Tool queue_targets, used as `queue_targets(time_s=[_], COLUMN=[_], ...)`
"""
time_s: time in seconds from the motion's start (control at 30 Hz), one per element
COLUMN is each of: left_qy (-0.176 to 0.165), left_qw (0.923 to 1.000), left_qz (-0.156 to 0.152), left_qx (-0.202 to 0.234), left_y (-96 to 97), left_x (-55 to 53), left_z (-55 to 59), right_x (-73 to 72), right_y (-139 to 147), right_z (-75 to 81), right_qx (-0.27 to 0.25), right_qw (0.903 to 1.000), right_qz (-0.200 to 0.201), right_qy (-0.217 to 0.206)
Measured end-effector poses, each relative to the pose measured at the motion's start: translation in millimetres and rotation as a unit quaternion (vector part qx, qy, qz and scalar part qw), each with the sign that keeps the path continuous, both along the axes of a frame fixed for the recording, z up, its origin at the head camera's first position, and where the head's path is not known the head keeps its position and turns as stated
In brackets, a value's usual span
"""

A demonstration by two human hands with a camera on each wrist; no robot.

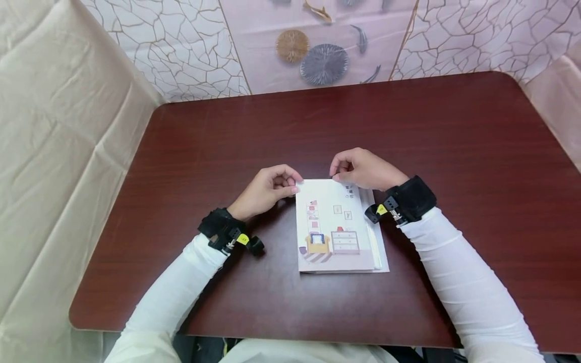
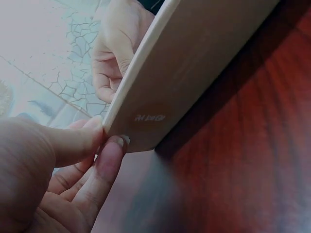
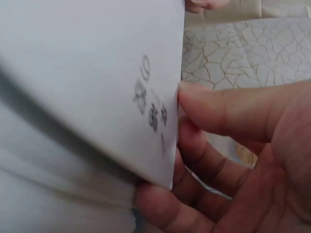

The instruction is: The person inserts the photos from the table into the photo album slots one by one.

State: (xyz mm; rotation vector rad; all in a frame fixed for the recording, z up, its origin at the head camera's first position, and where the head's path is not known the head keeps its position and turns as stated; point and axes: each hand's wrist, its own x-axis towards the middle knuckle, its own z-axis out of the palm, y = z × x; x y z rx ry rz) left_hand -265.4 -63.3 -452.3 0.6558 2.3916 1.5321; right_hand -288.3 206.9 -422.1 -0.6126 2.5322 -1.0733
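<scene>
A white booklet (image 1: 336,214) is in front of me, its cover printed with a yellow armchair, a chest of drawers and small dark characters. My left hand (image 1: 268,189) pinches its far left corner between thumb and fingers. Along the far edge, towards the right corner, the thumb and curled fingers of my right hand (image 1: 367,169) grip the booklet. White layers show beyond the cover on the right side. In the left wrist view the shaded back of the booklet (image 2: 194,73) rises at an angle from the table, with small pale lettering near the held corner.
The dark red-brown table (image 1: 227,136) has rounded corners and extends around the booklet on all sides. Patterned cloth (image 1: 181,45) hangs behind its far edge, and a cream drape (image 1: 59,151) hangs at the left. Both wrists wear black straps with small cameras.
</scene>
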Motion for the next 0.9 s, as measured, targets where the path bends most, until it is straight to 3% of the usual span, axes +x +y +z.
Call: queue_targets(time_s=[0.13, 0.27, 0.43, 0.57, 0.63, 0.7, 0.83, 0.9], left_qy=[0.012, 0.024, 0.056, 0.107, 0.138, 0.177, 0.255, 0.276], left_qw=[0.9997, 0.9989, 0.9962, 0.9867, 0.9773, 0.9615, 0.9149, 0.8973], left_qz=[0.020, 0.037, 0.031, 0.031, 0.029, 0.022, -0.008, -0.020], left_qx=[-0.004, -0.016, -0.058, -0.119, -0.158, -0.209, -0.313, -0.344], left_y=[6.1, 10.6, 9.6, 1.5, -3.2, -7.2, -12.6, -14.2], left_x=[-8.9, -14.4, -11.9, -4.2, 0.1, 3.9, 11.2, 15.0], left_z=[0.2, 1.5, 6.4, 15.1, 20.1, 23.7, 25.7, 24.7], right_x=[0.4, 0.1, -0.7, -0.6, 0.4, 2.5, 10.4, 15.7], right_y=[1, -2, -7, -8, -10, -13, -18, -20], right_z=[0.3, -1.1, -3.5, -2.9, -1.5, 0.8, 5.3, 6.4], right_qx=[-0.009, -0.024, -0.009, 0.008, 0.012, 0.017, 0.048, 0.074], right_qw=[0.9989, 0.9973, 0.9983, 0.9990, 0.9988, 0.9980, 0.9934, 0.9886], right_qz=[-0.044, -0.063, -0.048, -0.021, -0.010, -0.001, 0.015, 0.022], right_qy=[0.011, 0.028, 0.032, 0.039, 0.047, 0.061, 0.103, 0.129])
